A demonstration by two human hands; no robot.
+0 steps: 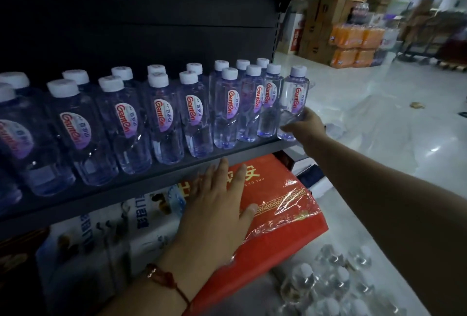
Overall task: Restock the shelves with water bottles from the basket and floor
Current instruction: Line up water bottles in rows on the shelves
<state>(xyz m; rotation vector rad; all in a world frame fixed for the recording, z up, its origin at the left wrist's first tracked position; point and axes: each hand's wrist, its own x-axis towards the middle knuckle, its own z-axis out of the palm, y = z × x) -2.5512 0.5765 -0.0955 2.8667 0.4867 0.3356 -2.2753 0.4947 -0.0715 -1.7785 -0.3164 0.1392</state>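
- The right hand (307,126) holds a water bottle (293,103) low down, with its fingers curled round the bottom part.
- That bottle stands up straight at the far right end of the shelf (151,176), right on the front corner.
- It is just beside the next bottle in the row of bottles (141,118), and they look like they touch.
- The row fills the shelf from the left end up to the held bottle, with more bottles standing behind the front ones.
- All the bottles have white caps and a label with red letters.
- The left hand (217,204) is flat and open, with its fingers spread out straight.
- It holds nothing. Its fingertips reach the front edge of the shelf, and the palm lies over a red pack (283,217) wrapped in shiny plastic, just under the shelf.
- A red string bracelet (166,280) is on the left wrist.
- More water bottles (333,283) lie in a bunch on the floor, below the shelf and to the right of the red pack.
- A white and blue box (141,224) sits under the shelf, left of the red pack.
- Far past the right end of the shelf there are brown boxes (321,25) and orange drink packs (353,45) stacked on the floor.
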